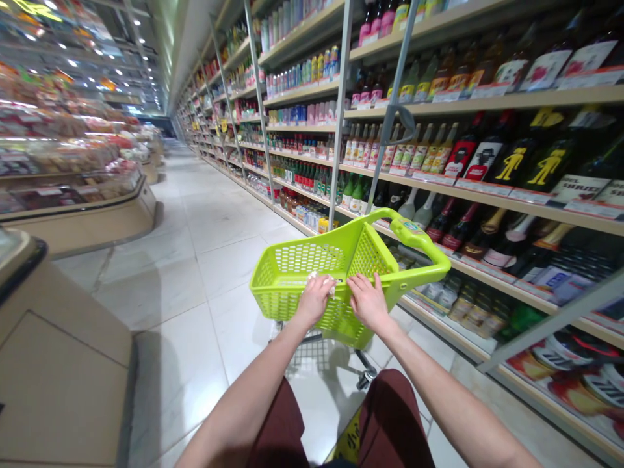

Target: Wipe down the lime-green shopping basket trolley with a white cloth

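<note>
A lime-green plastic shopping cart [305, 257] with perforated basket walls stands side-on in front of me, its looped handle pointing right. My left hand [314, 300] is at the near rim of the basket, fingers closed round a crumpled white tissue [332, 290] that pokes out on both sides. Just to the right, my right hand [366, 300] grips the same rim, fingers bent over it and thumb raised. A green flap [373, 250] stands upright inside the basket near the handle.
Tall shelves [487, 188] of bottles and cans run along the right side, close to the cart handle. A beige display counter [58, 377] is at the near left, with a blurred food display [73, 162] beyond. Pale floor tiles [190, 260] stretch down the aisle.
</note>
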Available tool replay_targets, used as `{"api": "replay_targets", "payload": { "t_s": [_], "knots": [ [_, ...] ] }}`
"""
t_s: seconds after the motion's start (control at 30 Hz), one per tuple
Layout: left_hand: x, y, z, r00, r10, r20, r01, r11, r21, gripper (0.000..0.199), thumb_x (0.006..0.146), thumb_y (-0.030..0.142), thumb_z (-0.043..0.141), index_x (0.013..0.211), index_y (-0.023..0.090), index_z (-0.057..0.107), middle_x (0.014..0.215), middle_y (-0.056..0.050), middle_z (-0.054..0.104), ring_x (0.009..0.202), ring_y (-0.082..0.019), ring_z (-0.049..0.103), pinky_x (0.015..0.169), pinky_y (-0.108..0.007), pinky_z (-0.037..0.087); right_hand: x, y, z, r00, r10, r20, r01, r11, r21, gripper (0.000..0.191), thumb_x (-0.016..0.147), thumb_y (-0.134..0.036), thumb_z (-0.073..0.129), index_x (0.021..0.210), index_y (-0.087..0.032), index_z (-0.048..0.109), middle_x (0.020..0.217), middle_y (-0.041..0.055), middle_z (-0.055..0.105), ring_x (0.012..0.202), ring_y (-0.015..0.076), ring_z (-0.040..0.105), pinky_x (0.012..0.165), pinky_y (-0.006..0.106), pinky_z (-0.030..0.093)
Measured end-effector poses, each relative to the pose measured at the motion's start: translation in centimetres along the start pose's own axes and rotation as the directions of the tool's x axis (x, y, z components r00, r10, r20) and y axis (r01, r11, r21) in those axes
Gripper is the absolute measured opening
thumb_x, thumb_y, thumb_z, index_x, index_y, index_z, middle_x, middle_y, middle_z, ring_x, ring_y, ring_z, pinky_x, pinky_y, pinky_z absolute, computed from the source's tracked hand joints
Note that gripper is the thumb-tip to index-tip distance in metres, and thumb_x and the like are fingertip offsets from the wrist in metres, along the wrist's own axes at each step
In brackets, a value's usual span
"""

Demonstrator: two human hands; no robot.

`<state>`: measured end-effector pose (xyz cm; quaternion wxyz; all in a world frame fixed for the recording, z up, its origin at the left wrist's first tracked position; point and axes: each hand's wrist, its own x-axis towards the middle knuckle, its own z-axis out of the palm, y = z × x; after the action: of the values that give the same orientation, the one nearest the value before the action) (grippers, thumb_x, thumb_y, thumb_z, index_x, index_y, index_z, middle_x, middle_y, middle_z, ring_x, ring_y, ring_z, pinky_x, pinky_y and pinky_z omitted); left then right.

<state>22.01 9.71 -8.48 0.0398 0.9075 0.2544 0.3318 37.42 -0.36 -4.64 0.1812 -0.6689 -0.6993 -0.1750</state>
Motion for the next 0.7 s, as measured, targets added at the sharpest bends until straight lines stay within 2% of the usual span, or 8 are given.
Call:
{"api": "replay_targets", "payload": {
  "t_s": [0.1,0.17,0.27,0.33,0.43,0.6,0.7],
  "knots": [
    [-0.7,-1.3,-0.6,1.000,-0.009,0.021,0.008,1.000,0.025,0.038,0.077,0.008,0.042,0.112,0.021,0.051,0.115,-0.007,0.051,0.110,-0.019,0.042,0.095,-0.040,0.035,-0.2,0.7,0.0,1.000,-0.013,0.002,0.013,1.000,0.007,0.040,0.077,-0.017,0.043,0.116,-0.017,0.051,0.119,0.0083,0.054,0.117,0.0249,0.040,0.103,0.052,0.008],
    [-2.2,-3.8,-1.7,0.999,-0.050,0.021,0.049,0.997,0.052,0.037,0.076,0.007,0.043,0.109,0.021,0.052,0.115,-0.007,0.050,0.111,-0.020,0.041,0.095,-0.039,0.036,-0.4,1.2,0.1,1.000,-0.007,-0.004,0.007,1.000,0.014,0.040,0.077,-0.016,0.042,0.116,-0.017,0.052,0.119,0.0079,0.054,0.117,0.0248,0.040,0.103,0.051,0.008],
    [-4.9,-7.6,-3.4,0.986,-0.163,-0.046,0.167,0.981,0.104,0.033,0.077,0.009,0.042,0.107,0.019,0.053,0.117,-0.008,0.048,0.111,-0.023,0.040,0.094,-0.041,0.037,-0.5,1.8,0.3,1.000,0.007,-0.021,-0.007,1.000,0.022,0.039,0.077,-0.016,0.042,0.115,-0.017,0.052,0.119,0.0072,0.055,0.117,0.0250,0.040,0.104,0.051,0.006],
    [-6.0,-8.8,-3.8,0.973,-0.215,-0.084,0.224,0.967,0.119,0.032,0.078,0.010,0.040,0.106,0.016,0.053,0.117,-0.010,0.046,0.110,-0.025,0.040,0.092,-0.045,0.037,-0.5,1.8,0.5,0.999,0.028,-0.033,-0.027,0.999,0.019,0.039,0.077,-0.016,0.042,0.114,-0.017,0.053,0.118,0.0071,0.055,0.118,0.0252,0.039,0.103,0.052,0.006],
    [-5.6,-7.6,-3.0,0.968,-0.228,-0.101,0.239,0.964,0.115,0.034,0.078,0.008,0.038,0.107,0.017,0.052,0.116,-0.010,0.046,0.110,-0.023,0.040,0.092,-0.043,0.038,-0.4,1.4,0.6,0.996,0.073,-0.046,-0.073,0.997,0.001,0.038,0.077,-0.017,0.043,0.113,-0.017,0.053,0.117,0.0083,0.056,0.117,0.0259,0.039,0.103,0.053,0.004],
    [-2.2,-2.5,-0.4,0.998,-0.058,-0.007,0.058,0.998,0.032,0.039,0.076,0.007,0.040,0.111,0.020,0.051,0.119,-0.008,0.047,0.114,-0.021,0.038,0.096,-0.041,0.036,-0.4,0.9,0.7,0.998,0.065,-0.024,-0.066,0.997,-0.026,0.039,0.076,-0.020,0.045,0.114,-0.017,0.052,0.119,0.0089,0.054,0.117,0.0264,0.039,0.102,0.053,0.007],
    [-1.7,-1.8,-0.6,0.999,-0.027,0.038,0.026,0.999,0.020,0.040,0.076,0.007,0.042,0.112,0.021,0.051,0.119,-0.009,0.048,0.115,-0.021,0.039,0.095,-0.043,0.036,-0.7,1.6,0.8,0.998,0.051,-0.028,-0.051,0.998,-0.027,0.040,0.075,-0.017,0.044,0.115,-0.018,0.052,0.119,0.0076,0.054,0.118,0.0250,0.038,0.103,0.052,0.008]
  ]
}}
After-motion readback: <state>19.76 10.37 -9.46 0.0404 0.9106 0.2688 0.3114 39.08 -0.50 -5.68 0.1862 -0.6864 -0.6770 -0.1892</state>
